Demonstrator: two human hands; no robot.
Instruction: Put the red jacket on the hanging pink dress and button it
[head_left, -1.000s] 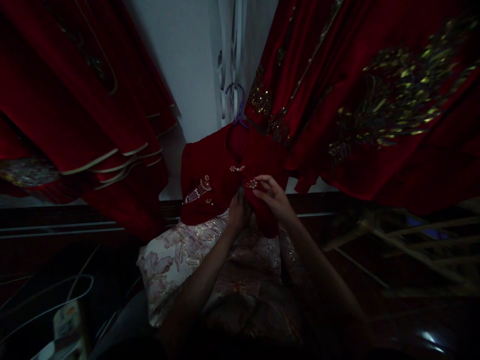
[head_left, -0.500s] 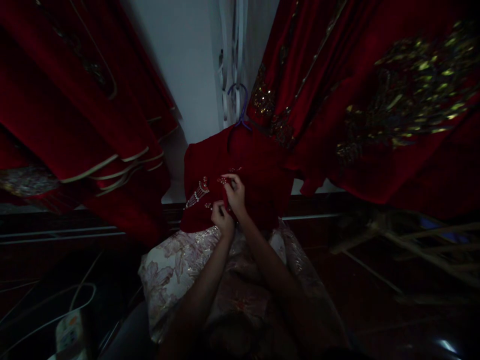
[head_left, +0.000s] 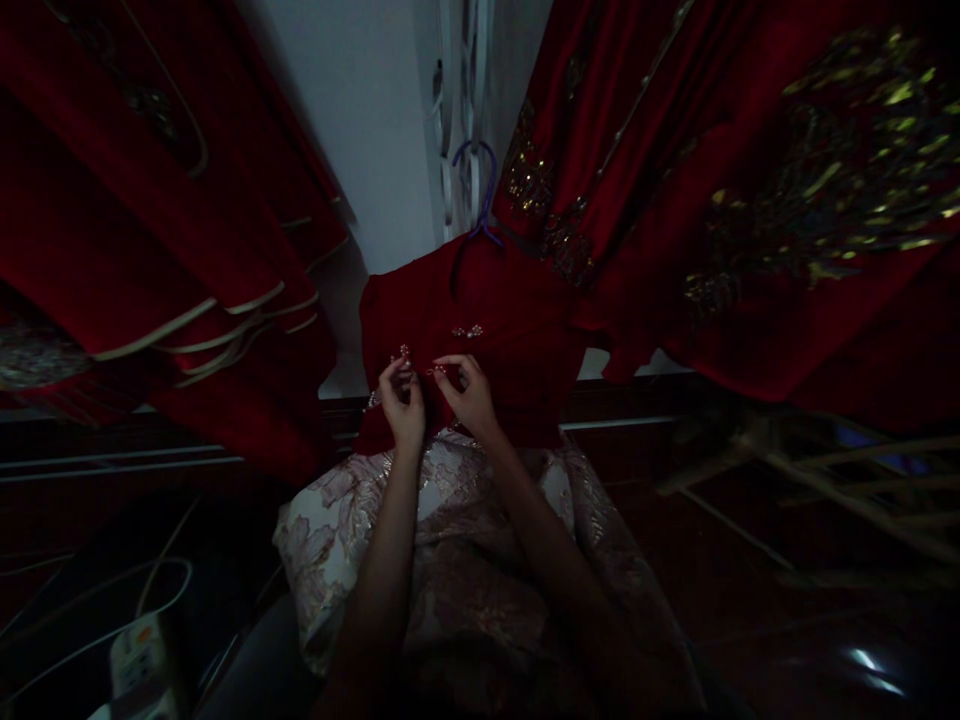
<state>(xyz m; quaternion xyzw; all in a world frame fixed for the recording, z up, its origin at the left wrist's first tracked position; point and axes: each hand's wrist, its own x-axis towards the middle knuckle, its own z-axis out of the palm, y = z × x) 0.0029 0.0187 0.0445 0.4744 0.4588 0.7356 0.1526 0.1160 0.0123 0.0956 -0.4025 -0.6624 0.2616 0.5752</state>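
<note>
A red garment (head_left: 517, 310) is spread in front of me, with a purple hanger (head_left: 489, 190) at its neck. My right hand (head_left: 469, 392) pinches a small beaded loop fastener (head_left: 436, 371) at the garment's front opening. To its left, my left hand (head_left: 403, 405) has its thumb and fingers curled around a beaded ornament (head_left: 405, 352), partly hiding it. The ornament's bead tassel (head_left: 372, 400) shows beside the left fingers. Above the right hand sits another beaded fastener (head_left: 469, 331) on the red cloth. A small gap separates the hands.
Floral brocade cloth (head_left: 330, 530) covers my lap. Red gold-trimmed drapes (head_left: 187, 230) hang at left, and a red sequined garment (head_left: 847, 180) hangs at right. A wooden rack (head_left: 840, 490) stands right. A power strip (head_left: 139, 655) with a white cable lies lower left. The light is dim.
My left hand has moved up and left from beside the right hand to the beaded ornament. The right hand has shifted slightly, uncovering the upper fastener, and keeps its pinch.
</note>
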